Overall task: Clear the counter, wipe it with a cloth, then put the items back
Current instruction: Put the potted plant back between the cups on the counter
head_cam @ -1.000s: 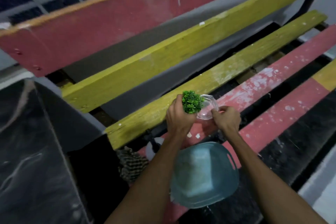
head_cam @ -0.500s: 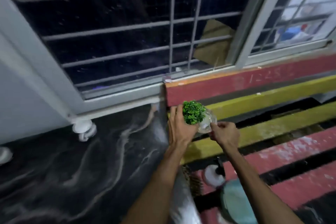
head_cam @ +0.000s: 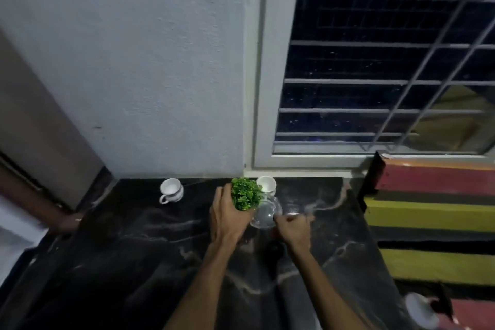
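Note:
My left hand (head_cam: 226, 218) grips a small green artificial plant (head_cam: 245, 194), held above the black marble counter (head_cam: 134, 249). My right hand (head_cam: 293, 229) holds a clear glass bowl (head_cam: 265, 214) by its rim, right beside the plant. Two white cups rest on the counter near the wall: one lies tilted at the left (head_cam: 171, 190), the other (head_cam: 266, 184) sits just behind the plant.
A grey wall rises behind the counter, with a barred window (head_cam: 375, 75) to the right. A red and yellow slatted bench (head_cam: 434, 211) adjoins the counter's right edge, with a white object (head_cam: 419, 309) on it at bottom right. A brown door frame stands at the left.
The view has swung left from the bench to the counter. Both hands carried the plant and the glass bowl over the counter, near the white cups.

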